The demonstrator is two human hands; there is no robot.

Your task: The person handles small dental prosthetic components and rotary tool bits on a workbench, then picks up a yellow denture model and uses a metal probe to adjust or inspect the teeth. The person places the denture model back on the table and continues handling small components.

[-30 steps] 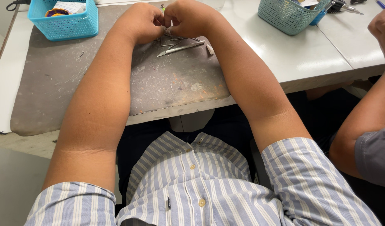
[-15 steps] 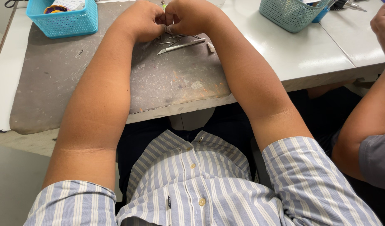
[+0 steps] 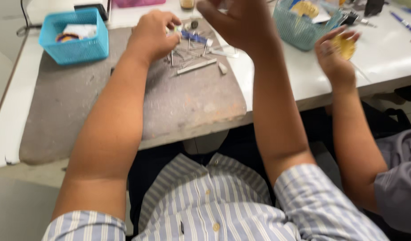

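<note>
My left hand (image 3: 154,33) rests on the grey work mat (image 3: 125,107), its fingers pinched on a small pale part at their tips. Just right of it lie a small blue piece (image 3: 193,36), several thin metal pins (image 3: 187,52) and a flat metal bar (image 3: 196,67). My right hand (image 3: 239,22) hangs raised above the mat's far right corner. It is blurred, its fingers are spread and nothing shows in it.
A blue basket (image 3: 76,40) stands at the mat's far left, a teal basket (image 3: 299,29) on the white table (image 3: 384,62) to the right. A co-worker's hand (image 3: 335,56) holds a round yellow thing beside the teal basket.
My right hand has left my left hand and risen with its fingers opened. The view has tilted up and shifted, showing more of the table and the co-worker's hand.
</note>
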